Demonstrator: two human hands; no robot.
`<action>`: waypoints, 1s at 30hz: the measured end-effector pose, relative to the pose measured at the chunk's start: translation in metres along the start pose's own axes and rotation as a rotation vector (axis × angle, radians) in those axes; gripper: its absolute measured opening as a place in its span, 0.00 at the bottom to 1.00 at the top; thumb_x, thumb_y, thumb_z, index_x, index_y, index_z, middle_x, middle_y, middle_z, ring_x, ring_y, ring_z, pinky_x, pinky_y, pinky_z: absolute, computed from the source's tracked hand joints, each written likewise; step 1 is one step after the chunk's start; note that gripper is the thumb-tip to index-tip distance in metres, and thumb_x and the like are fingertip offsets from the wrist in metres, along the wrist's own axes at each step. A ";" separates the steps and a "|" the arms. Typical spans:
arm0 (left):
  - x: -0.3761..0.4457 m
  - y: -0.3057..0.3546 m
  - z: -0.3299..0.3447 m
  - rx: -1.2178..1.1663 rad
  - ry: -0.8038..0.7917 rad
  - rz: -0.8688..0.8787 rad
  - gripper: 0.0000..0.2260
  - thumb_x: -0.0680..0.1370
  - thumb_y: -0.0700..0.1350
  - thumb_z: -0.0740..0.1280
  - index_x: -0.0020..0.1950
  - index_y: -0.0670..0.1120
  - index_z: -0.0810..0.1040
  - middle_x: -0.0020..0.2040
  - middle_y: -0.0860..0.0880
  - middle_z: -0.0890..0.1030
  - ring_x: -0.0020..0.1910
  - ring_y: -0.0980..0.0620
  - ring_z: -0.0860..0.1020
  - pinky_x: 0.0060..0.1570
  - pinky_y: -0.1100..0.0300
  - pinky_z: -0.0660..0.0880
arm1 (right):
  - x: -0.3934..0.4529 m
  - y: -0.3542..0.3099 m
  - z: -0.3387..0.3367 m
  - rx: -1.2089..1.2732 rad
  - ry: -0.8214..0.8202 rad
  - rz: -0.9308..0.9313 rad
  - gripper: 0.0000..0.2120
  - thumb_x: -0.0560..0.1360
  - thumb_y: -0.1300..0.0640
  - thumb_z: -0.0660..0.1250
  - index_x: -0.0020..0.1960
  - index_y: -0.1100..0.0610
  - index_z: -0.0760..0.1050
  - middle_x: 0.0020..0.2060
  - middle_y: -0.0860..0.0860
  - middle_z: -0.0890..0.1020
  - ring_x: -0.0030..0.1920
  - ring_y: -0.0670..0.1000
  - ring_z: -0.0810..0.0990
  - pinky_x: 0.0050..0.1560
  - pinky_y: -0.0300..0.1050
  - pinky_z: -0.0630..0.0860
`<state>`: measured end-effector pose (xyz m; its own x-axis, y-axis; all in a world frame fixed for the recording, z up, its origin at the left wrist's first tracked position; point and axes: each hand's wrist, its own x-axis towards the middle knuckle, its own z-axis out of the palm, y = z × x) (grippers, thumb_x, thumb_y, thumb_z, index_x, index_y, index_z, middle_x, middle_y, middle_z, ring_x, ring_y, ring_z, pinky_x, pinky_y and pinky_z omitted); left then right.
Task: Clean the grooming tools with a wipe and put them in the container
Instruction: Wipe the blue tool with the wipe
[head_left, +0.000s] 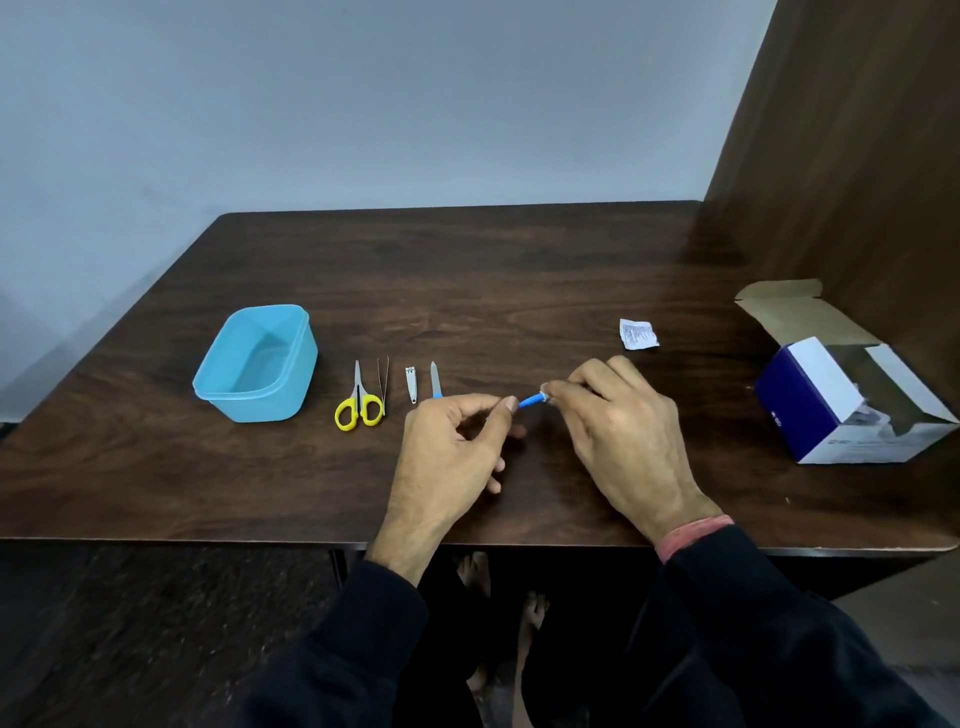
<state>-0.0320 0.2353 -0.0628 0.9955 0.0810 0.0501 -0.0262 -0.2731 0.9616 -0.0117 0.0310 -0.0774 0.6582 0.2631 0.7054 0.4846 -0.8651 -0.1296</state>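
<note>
A small blue tool (531, 400) is being held just above the table (519, 270), between the two hands near the front edge. The left hand (457, 447) is pinching its near end between thumb and forefinger, most likely to keep it from turning, while the right hand (618, 415) is closing its fingertips around the far end, where a bit of white is showing. That white bit is probably the wipe being rubbed along the tool, though it is too small to be sure. Both hands are therefore curled and narrow, each gripping part of the same item.

Just to the left, four other tools are lying in a neat row, seemingly waiting their turn: a nail file (435, 381) with a blue handle, a nail clipper (411, 385), tweezers (383, 385) and yellow-handled scissors (358, 397). Further left, the blue container (255, 364) is standing open with nothing visible inside it, so I judge the cleaning is only at its first tool.

Behind the right hand a torn white sachet (639, 333) is lying flat, probably the wipe's wrapper set aside. At the far right an opened cardboard box (841, 400) is sitting within easy reach, possibly holding more sachets.
</note>
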 end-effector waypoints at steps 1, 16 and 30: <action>0.001 -0.001 -0.001 0.014 -0.004 0.004 0.07 0.86 0.48 0.74 0.51 0.51 0.91 0.42 0.53 0.90 0.28 0.54 0.80 0.28 0.52 0.84 | 0.000 -0.001 0.000 0.013 -0.008 -0.031 0.08 0.80 0.61 0.79 0.58 0.54 0.88 0.48 0.49 0.82 0.48 0.53 0.79 0.32 0.50 0.78; 0.002 -0.006 -0.002 -0.024 -0.004 0.022 0.06 0.81 0.40 0.80 0.54 0.51 0.92 0.44 0.51 0.90 0.31 0.53 0.82 0.28 0.55 0.82 | 0.000 0.000 0.001 0.020 0.001 0.031 0.06 0.79 0.60 0.80 0.55 0.53 0.89 0.46 0.47 0.82 0.46 0.52 0.80 0.30 0.47 0.75; 0.003 -0.006 0.000 0.012 0.029 0.002 0.05 0.81 0.42 0.79 0.54 0.51 0.92 0.43 0.53 0.90 0.28 0.55 0.82 0.26 0.58 0.80 | 0.000 0.000 0.002 0.011 0.015 0.081 0.05 0.80 0.60 0.79 0.55 0.52 0.89 0.45 0.47 0.82 0.45 0.53 0.79 0.30 0.49 0.77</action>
<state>-0.0292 0.2372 -0.0684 0.9923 0.1079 0.0603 -0.0272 -0.2849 0.9582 -0.0105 0.0323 -0.0787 0.6869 0.1862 0.7025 0.4363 -0.8787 -0.1938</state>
